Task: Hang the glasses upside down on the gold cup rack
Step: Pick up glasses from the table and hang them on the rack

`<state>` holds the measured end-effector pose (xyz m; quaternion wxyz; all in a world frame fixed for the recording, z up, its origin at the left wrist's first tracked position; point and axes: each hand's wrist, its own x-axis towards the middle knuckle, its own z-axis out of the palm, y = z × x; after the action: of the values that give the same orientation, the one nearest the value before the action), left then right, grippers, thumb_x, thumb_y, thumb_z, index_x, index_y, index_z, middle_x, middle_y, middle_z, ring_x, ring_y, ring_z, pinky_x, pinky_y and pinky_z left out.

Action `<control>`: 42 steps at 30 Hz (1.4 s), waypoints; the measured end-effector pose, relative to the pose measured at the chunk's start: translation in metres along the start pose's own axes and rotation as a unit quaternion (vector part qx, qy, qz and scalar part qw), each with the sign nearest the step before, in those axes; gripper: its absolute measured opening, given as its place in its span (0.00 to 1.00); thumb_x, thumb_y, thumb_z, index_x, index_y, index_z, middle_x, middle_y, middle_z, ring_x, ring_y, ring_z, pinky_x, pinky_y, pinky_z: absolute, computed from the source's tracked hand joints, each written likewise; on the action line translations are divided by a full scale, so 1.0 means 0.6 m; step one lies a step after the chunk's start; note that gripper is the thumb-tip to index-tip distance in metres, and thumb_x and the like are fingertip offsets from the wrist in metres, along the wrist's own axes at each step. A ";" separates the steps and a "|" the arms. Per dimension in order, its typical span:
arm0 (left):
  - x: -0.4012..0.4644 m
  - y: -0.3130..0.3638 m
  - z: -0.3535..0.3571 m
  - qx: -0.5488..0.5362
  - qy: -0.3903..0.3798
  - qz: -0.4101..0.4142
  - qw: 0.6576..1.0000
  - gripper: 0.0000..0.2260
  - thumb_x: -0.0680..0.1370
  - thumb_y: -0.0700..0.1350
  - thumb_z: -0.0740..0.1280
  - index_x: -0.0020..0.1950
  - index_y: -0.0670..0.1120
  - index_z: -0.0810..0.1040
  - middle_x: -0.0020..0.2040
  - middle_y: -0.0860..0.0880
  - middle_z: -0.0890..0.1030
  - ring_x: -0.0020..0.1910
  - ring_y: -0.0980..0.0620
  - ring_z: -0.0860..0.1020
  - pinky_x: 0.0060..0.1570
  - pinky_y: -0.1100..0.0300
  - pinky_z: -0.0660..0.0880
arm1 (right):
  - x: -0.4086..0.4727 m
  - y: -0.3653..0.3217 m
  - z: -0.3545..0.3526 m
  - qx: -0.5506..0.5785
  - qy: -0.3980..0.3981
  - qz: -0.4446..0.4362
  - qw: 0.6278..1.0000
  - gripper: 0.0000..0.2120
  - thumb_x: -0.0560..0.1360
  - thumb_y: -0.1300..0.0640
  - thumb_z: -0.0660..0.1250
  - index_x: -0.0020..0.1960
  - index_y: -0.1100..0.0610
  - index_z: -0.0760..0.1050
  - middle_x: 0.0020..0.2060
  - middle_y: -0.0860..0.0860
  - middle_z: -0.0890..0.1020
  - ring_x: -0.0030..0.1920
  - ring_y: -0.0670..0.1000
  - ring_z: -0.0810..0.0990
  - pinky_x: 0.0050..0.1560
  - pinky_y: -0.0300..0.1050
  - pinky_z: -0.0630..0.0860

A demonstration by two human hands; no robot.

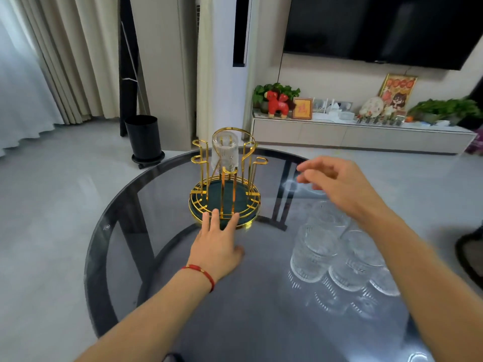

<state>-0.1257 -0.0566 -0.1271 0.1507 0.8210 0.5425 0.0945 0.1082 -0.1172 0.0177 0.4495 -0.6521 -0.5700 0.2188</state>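
Observation:
The gold cup rack with a dark green round base stands on the round glass table, towards its far side. One clear ribbed glass hangs upside down on a rear peg. My left hand lies flat on the table, fingertips touching the rack's front rim. My right hand hovers empty to the right of the rack, fingers loosely spread, above a cluster of several clear ribbed glasses standing on the table's right side.
A black bin stands on the floor beyond the table's left. A low white TV cabinet with ornaments and plants runs along the back wall under a television. Curtains hang at the far left.

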 end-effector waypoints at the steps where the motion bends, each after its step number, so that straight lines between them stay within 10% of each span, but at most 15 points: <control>1: -0.009 0.009 -0.008 -0.014 0.010 0.008 1.000 0.34 0.79 0.53 0.67 0.82 0.56 0.55 0.83 0.42 0.53 0.82 0.40 0.47 0.73 0.41 0.64 | -0.032 0.012 -0.001 -0.067 0.013 -0.016 0.998 0.05 0.80 0.57 0.70 0.53 0.50 0.85 0.47 0.46 0.88 0.50 0.41 0.84 0.57 0.39 0.77; 9: -0.072 0.069 -0.046 -0.235 0.022 0.060 0.970 0.20 0.78 0.44 0.68 0.71 0.53 0.77 0.65 0.54 0.78 0.62 0.58 0.76 0.60 0.66 0.74 | -0.138 0.071 0.022 -0.376 -0.036 0.093 0.921 0.40 0.71 0.21 0.52 0.72 0.46 0.70 0.68 0.47 0.73 0.72 0.54 0.65 0.70 0.58 0.59; 11: -0.075 0.074 -0.058 -0.353 0.011 0.024 0.935 0.16 0.78 0.43 0.68 0.65 0.54 0.81 0.58 0.55 0.82 0.57 0.57 0.79 0.57 0.59 0.79 | -0.140 0.077 0.032 -0.460 -0.040 0.080 0.884 0.44 0.68 0.20 0.53 0.74 0.47 0.66 0.68 0.48 0.71 0.71 0.55 0.66 0.70 0.58 0.60; 23: -0.081 0.108 -0.032 -0.374 0.017 0.010 0.927 0.13 0.77 0.41 0.70 0.59 0.55 0.82 0.52 0.54 0.83 0.54 0.57 0.80 0.55 0.58 0.79 | -0.146 0.080 0.061 -0.532 0.031 0.050 0.844 0.35 0.69 0.26 0.60 0.62 0.53 0.68 0.56 0.52 0.82 0.63 0.58 0.72 0.70 0.64 0.57; 26: -0.084 0.109 -0.038 -0.308 0.030 0.044 0.950 0.18 0.77 0.42 0.71 0.65 0.55 0.78 0.54 0.54 0.81 0.53 0.56 0.80 0.51 0.68 0.76 | -0.146 0.074 0.064 -0.497 0.038 0.032 0.867 0.36 0.66 0.29 0.65 0.63 0.52 0.68 0.54 0.51 0.82 0.65 0.57 0.72 0.74 0.64 0.52; 31: -0.093 0.108 -0.047 -0.263 -0.027 0.117 0.957 0.47 0.70 0.48 0.79 0.81 0.57 0.54 0.74 0.52 0.71 0.70 0.51 0.72 0.67 0.48 0.75 | -0.158 0.057 0.087 -0.272 0.040 -0.081 0.958 0.39 0.57 0.36 0.73 0.65 0.46 0.68 0.56 0.44 0.77 0.62 0.47 0.73 0.72 0.54 0.56; 35: -0.092 0.098 -0.064 -0.289 0.047 0.172 0.941 0.43 0.64 0.49 0.83 0.73 0.62 0.65 0.65 0.59 0.78 0.63 0.60 0.76 0.62 0.57 0.78 | -0.161 0.051 0.101 -0.004 -0.059 -0.049 0.997 0.36 0.62 0.40 0.79 0.66 0.36 0.67 0.59 0.37 0.78 0.65 0.40 0.76 0.66 0.42 0.71; 39: -0.077 0.071 -0.093 -0.557 0.076 0.042 0.826 0.36 0.63 0.45 0.85 0.66 0.55 0.73 0.62 0.52 0.81 0.59 0.52 0.81 0.52 0.54 0.83 | -0.146 0.043 0.118 0.140 -0.099 0.030 0.985 0.26 0.69 0.31 0.70 0.66 0.29 0.68 0.64 0.36 0.78 0.64 0.32 0.76 0.68 0.42 0.73; 42: -0.070 0.060 -0.100 -0.708 0.042 -0.014 0.705 0.35 0.64 0.44 0.83 0.67 0.51 0.71 0.57 0.44 0.85 0.55 0.42 0.85 0.54 0.38 0.82 | -0.136 0.040 0.142 0.211 -0.113 0.082 0.968 0.18 0.80 0.38 0.64 0.69 0.39 0.74 0.60 0.44 0.85 0.61 0.45 0.84 0.66 0.53 0.79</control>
<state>-0.1301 -0.0995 -0.0580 0.6663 0.4604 0.3327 0.4830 0.0325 -0.1636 -0.0637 0.4900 -0.5584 -0.5026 0.4420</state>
